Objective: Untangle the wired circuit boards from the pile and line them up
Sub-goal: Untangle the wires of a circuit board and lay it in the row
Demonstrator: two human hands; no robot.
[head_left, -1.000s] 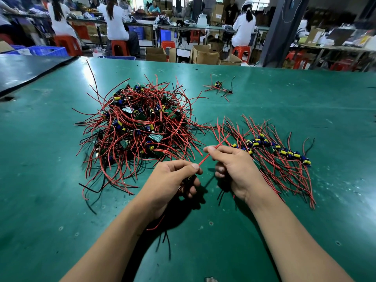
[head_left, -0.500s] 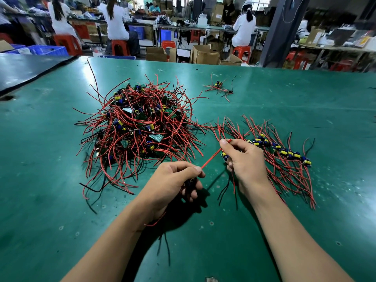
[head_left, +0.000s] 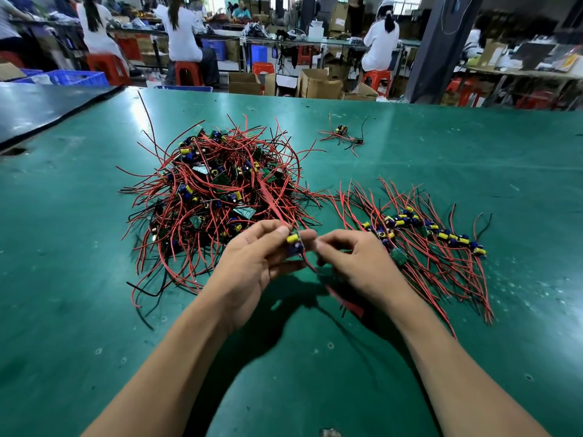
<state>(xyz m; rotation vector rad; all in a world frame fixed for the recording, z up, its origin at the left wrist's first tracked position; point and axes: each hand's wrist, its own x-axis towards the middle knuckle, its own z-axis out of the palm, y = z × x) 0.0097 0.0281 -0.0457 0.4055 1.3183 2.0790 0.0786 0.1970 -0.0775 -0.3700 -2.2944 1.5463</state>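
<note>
Head view: left hand (head_left: 252, 263) and right hand (head_left: 356, 260) grip one wired circuit board (head_left: 295, 242); short row (head_left: 407, 220) aligned, large pile (head_left: 217, 190) remains.

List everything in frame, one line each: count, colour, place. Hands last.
tangled pile: one, red and black wires with green boards, table centre-left
lined-up row: one, red wires, yellow and blue parts, right of the hands
stray cluster: one, red and black wires, far centre
held board: one, yellow and blue parts, between the hands
table: one, green, under everything
cardboard boxes: several, brown, floor beyond the table
stools: several, red, at far benches
people: several, white tops, seated at far benches
left hand: one, pinches the held board
right hand: one, fingers curled at the held board, grip blurred
</note>
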